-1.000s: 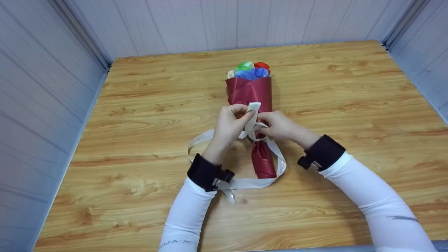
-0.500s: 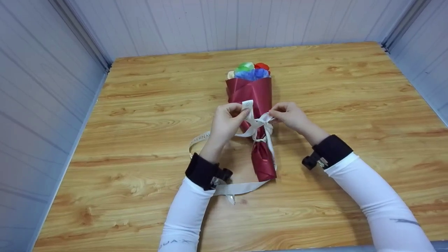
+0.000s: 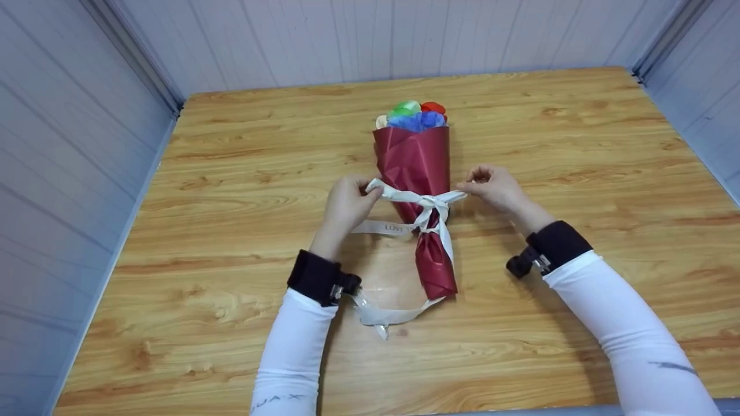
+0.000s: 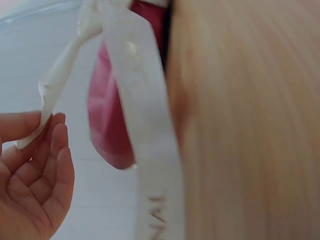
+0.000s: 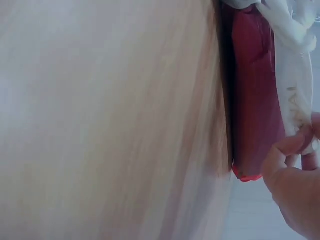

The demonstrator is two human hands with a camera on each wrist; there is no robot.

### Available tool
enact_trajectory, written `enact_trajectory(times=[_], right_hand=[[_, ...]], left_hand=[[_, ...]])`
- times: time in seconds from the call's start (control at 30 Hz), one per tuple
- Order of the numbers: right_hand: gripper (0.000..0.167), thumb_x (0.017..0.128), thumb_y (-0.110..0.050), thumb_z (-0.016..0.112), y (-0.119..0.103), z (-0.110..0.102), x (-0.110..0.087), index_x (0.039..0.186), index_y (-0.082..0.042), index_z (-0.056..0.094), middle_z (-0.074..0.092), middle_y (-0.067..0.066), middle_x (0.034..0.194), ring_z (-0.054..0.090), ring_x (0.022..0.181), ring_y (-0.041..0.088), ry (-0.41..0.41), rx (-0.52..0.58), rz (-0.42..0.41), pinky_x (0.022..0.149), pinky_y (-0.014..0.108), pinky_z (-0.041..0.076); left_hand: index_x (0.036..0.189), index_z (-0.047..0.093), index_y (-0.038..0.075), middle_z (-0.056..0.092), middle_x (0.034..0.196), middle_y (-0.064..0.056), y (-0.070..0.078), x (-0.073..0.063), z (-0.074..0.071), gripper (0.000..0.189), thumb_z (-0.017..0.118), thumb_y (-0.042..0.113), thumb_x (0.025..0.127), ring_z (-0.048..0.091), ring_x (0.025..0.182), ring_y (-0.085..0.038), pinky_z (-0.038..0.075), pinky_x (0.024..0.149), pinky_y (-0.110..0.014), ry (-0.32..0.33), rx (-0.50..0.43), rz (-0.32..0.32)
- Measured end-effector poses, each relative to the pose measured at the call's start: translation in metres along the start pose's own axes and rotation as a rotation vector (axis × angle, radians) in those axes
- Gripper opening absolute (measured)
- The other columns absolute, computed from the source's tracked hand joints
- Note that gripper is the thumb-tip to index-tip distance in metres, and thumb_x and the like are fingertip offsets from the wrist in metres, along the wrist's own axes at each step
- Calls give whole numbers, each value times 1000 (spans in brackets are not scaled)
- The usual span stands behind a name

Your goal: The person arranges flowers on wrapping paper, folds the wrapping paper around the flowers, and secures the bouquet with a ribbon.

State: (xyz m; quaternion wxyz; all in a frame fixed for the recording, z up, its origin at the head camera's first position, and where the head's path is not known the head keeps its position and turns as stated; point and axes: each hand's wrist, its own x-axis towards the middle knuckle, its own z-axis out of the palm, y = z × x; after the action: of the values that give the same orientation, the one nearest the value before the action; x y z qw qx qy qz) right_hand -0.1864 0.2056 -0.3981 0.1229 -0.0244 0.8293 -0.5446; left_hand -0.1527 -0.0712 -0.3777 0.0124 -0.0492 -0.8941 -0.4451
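Note:
A bouquet in dark red wrapping paper lies on the table, its green, red, blue and cream flowers pointing to the back. White printed ribbon is knotted around its narrow lower part. My left hand pinches one ribbon loop left of the knot, between thumb and fingers. On the other side, my right hand pinches a second loop. Both loops stretch out sideways from the knot. In the left wrist view a loose ribbon tail with printed letters hangs in front of the wrapping.
Another length of ribbon curves over the wooden table below the wrapped stem end. Pale panel walls stand behind and on both sides. Black wrist bands with cameras sit on both wrists.
My hands have moved apart, the left leftward and the right rightward. The ribbon loops between them are drawn out and the knot at the middle looks tighter.

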Motion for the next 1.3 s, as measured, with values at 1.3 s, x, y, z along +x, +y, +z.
enact_trajectory(times=[1.3], right_hand=[[8, 92, -8, 61, 35, -49, 9, 88, -8, 53, 57, -14, 61, 56, 54, 0, -11, 12, 32, 54, 15, 46]], left_hand=[[65, 42, 15, 37, 61, 3, -45, 8, -35, 34, 48, 25, 96, 40, 62, -18, 32, 62, -29, -154, 196, -45]])
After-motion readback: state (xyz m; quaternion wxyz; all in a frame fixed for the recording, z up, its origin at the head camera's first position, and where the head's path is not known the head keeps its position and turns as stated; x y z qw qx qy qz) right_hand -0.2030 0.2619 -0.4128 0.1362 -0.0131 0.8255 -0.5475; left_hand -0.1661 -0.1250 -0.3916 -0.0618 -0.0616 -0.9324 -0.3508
